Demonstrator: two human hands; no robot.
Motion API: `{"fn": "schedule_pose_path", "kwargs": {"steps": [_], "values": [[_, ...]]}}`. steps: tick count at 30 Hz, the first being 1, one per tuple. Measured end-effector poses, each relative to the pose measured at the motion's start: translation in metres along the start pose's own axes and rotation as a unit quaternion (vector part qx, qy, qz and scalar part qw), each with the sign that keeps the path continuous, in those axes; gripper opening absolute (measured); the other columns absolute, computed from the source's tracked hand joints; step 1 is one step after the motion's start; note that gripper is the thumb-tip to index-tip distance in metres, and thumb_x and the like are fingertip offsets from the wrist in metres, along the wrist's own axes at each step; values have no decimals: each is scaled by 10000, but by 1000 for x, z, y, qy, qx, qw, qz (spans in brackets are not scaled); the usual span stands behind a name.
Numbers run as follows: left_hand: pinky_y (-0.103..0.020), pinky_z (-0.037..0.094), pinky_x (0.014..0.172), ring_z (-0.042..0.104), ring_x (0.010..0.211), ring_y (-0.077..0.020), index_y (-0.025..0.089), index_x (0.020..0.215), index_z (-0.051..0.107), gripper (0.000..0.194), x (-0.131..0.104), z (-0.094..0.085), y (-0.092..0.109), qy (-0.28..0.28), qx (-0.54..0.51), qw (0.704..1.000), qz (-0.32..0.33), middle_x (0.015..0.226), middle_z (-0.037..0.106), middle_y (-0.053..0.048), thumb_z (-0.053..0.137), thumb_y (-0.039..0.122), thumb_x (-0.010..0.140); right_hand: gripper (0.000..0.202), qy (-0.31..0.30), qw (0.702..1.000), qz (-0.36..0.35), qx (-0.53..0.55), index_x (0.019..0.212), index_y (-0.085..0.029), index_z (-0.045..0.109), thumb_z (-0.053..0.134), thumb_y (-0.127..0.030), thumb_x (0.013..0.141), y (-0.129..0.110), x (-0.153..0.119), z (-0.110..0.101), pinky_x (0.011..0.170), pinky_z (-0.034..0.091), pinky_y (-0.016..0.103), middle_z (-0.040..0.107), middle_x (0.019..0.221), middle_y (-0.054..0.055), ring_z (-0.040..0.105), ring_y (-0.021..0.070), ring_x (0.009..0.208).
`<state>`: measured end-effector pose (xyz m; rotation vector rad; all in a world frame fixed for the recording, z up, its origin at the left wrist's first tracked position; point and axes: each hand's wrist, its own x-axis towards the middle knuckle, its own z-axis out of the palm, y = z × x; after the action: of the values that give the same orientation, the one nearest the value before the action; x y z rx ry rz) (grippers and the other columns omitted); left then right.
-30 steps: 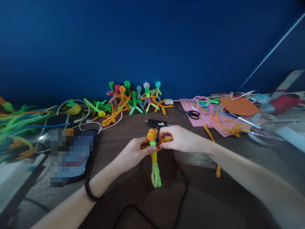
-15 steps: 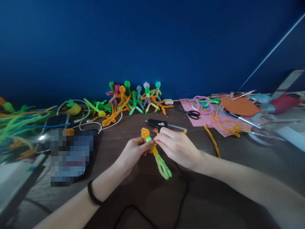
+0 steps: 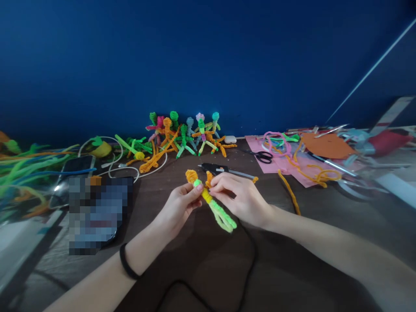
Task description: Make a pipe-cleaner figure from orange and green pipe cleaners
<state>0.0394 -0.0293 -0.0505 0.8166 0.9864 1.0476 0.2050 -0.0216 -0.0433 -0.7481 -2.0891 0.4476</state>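
A pipe cleaner figure (image 3: 206, 196) tilts over the table, with a coiled orange head, a green neck, a yellow middle and two green legs that reach down to the right. My left hand (image 3: 183, 201) pinches it just below the head between thumb and fingers. The fingertips of my right hand (image 3: 240, 197) are closed on the figure's short orange arm (image 3: 209, 177), on its right side. Just behind that hand lies a black glue gun (image 3: 212, 167), partly hidden by it.
Several finished pipe cleaner figures (image 3: 183, 138) stand along the blue wall. Black scissors (image 3: 264, 157) lie on pink sheets (image 3: 255, 149) at right, near an orange pipe cleaner (image 3: 289, 193). A phone (image 3: 107, 216) and loose pipe cleaners (image 3: 29, 169) are at left. A black cord (image 3: 251, 260) crosses the front.
The figure's head has shifted left and slightly up, and its legs have swung up to the right. More of the orange arm now shows at my right fingertips.
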Motion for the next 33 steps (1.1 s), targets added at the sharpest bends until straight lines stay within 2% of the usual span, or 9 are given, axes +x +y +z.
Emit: {"fn": "schedule_pose_path", "kwargs": {"steps": [3,6,11,13,15,18,21,27,33], "values": [[-211,405,606,515,630,-92,105,755,640,239,2,-2,-2,-2,17,1000,10,721,599,-34,695,310,645,68,-20,993,72,89,737,-163,542,524,-177,802,-1,4,-1,671,466,251,604,809,35,577,123,743],[-225,409,637,533,662,-106,115,769,626,229,3,-5,-4,7,54,997,46,733,609,-29,681,310,662,89,-29,960,182,211,838,-168,528,564,-219,774,-1,10,-2,565,450,212,606,783,21,563,92,642],[-253,417,733,571,781,-149,139,808,616,205,0,-4,-2,20,118,988,97,789,639,-28,650,305,692,121,-40,909,281,305,916,-171,491,488,-239,817,2,15,-4,342,223,170,591,665,-19,301,8,352],[-252,425,739,580,797,-153,156,829,609,198,-2,-3,0,16,120,987,102,806,644,-18,657,281,683,126,-48,911,275,304,929,-170,503,484,-221,816,4,14,-3,359,244,171,593,679,-16,329,12,373],[-250,440,709,588,796,-155,182,862,592,235,-3,-3,4,6,109,989,104,822,641,-3,680,251,655,155,-56,921,254,292,951,-170,514,506,-186,797,6,13,-2,420,326,173,601,724,-1,452,38,474],[-264,456,701,592,823,-172,207,890,598,267,-4,-7,11,-47,117,987,104,865,638,0,691,237,642,192,-61,934,221,276,969,-167,519,524,-148,778,7,13,-2,560,425,198,595,796,20,573,94,693],[-288,446,768,599,867,-202,186,898,653,248,-3,-10,17,-95,177,974,103,870,671,-35,678,253,660,167,-64,936,203,281,956,-166,513,514,-151,790,6,14,-3,659,462,231,596,845,32,597,114,774],[-356,441,829,603,937,-266,153,1079,621,423,-3,-11,17,-77,194,972,109,955,691,-95,658,289,680,196,-54,936,197,288,964,-184,438,509,-135,788,3,11,0,614,459,232,555,730,-10,575,98,678],[-324,448,826,601,949,-254,170,1081,625,431,-4,-7,16,-87,202,971,99,990,686,-77,662,311,676,180,-45,953,157,256,807,-206,353,525,-156,790,-7,5,2,549,428,200,505,702,-43,530,66,599]]}}
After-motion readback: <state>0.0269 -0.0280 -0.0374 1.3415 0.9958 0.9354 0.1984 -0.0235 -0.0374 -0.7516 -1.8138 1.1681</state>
